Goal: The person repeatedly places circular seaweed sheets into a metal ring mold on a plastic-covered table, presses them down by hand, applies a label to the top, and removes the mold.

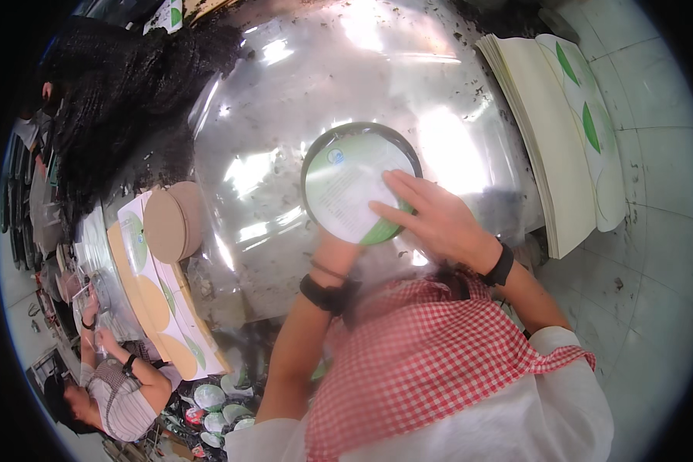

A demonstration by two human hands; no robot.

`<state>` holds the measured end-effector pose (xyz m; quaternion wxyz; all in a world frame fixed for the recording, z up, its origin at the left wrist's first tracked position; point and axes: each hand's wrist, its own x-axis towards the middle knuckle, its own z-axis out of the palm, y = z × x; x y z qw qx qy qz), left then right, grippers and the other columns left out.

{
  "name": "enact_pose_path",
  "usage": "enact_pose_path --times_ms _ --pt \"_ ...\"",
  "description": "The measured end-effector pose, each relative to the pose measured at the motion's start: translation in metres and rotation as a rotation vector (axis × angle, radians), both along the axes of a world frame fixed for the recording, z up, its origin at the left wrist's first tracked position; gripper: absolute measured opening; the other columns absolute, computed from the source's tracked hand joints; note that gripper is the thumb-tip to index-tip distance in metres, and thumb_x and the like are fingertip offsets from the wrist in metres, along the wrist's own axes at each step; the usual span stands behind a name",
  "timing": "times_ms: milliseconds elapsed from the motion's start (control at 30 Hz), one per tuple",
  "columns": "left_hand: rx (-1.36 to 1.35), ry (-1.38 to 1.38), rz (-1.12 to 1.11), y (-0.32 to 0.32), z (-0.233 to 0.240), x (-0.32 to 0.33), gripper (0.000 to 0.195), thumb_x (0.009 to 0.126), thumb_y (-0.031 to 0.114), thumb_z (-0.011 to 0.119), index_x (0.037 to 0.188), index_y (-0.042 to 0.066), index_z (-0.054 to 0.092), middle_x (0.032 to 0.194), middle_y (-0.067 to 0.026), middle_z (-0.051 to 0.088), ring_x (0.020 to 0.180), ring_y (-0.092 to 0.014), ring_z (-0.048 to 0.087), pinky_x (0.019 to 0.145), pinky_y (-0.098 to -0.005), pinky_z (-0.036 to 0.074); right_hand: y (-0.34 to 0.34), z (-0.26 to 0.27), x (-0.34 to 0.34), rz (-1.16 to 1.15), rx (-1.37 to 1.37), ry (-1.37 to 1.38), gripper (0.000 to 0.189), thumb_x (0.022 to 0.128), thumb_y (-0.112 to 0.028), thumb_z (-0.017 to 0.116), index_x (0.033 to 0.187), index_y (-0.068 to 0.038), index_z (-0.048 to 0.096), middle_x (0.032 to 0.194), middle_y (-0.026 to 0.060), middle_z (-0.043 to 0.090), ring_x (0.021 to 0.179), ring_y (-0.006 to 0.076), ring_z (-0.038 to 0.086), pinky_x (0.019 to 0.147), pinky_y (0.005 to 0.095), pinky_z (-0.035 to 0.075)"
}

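A round disc with a green and white printed label [352, 185] lies face up inside a dark round rim, in the middle of the head view. My right hand [433, 216] rests on the label's right side, its fingers spread over the surface. My left hand [338, 245] reaches under the disc from below; its fingers are hidden, so its hold cannot be made out. Beneath both hands spreads a worktop covered with clear plastic sheet [300, 115], shiny and dotted with dark crumbs.
Stacked cream sheets [548, 150] with green-printed paper stand at the right edge. Left are brown round discs [167, 225], label sheets [173, 289] and a dark mesh heap [133, 98]. A co-worker [121, 392] is at the lower left, near discarded label pieces [211, 398].
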<state>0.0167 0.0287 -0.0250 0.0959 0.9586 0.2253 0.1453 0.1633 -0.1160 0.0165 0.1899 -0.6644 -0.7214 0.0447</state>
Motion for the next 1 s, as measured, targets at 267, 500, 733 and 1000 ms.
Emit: enact_pose_path --times_ms 267,500,733,1000 --pt "-0.089 -0.040 -0.033 0.003 -0.003 -0.005 0.057 0.093 0.032 0.057 0.144 0.009 0.047 0.148 -0.0145 0.048 0.144 -0.034 0.033 0.119 -0.0507 0.019 0.054 -0.005 -0.025 -0.206 -0.027 0.216 0.070 0.089 -0.038 0.063 0.142 0.002 0.044 0.148 0.0278 0.040 0.136 0.0404 0.042 0.111 0.0493 0.034" --pt "-0.130 0.061 -0.127 0.019 0.037 -0.022 0.054 0.091 0.032 0.057 0.141 0.011 0.053 0.146 -0.0146 0.050 0.141 -0.037 0.035 0.119 -0.0512 0.020 0.074 -0.025 -0.034 -0.380 -0.053 0.175 0.074 0.096 -0.038 0.052 0.142 0.016 0.034 0.150 0.0358 0.031 0.142 0.0443 0.032 0.117 0.0491 0.023" --pt "-0.294 0.009 -0.159 0.031 0.025 -0.042 0.031 0.090 0.015 0.060 0.116 -0.001 0.065 0.128 -0.0189 0.062 0.128 -0.037 0.051 0.115 -0.0481 0.030 0.093 -0.023 -0.047 -0.235 -0.001 0.032 0.059 0.094 -0.030 0.055 0.143 0.001 0.045 0.151 0.0210 0.041 0.140 0.0368 0.037 0.114 0.0500 0.030" --pt "-0.896 -0.526 0.311 0.030 -0.011 -0.032 0.040 0.097 0.025 0.053 0.129 0.003 0.057 0.140 -0.0187 0.050 0.136 -0.036 0.042 0.115 -0.0498 0.027 0.091 -0.006 -0.066 -0.202 -0.050 0.025 0.050 0.090 -0.037 0.060 0.139 -0.026 0.057 0.153 0.0222 0.038 0.142 0.0370 0.035 0.115 0.0525 0.026"
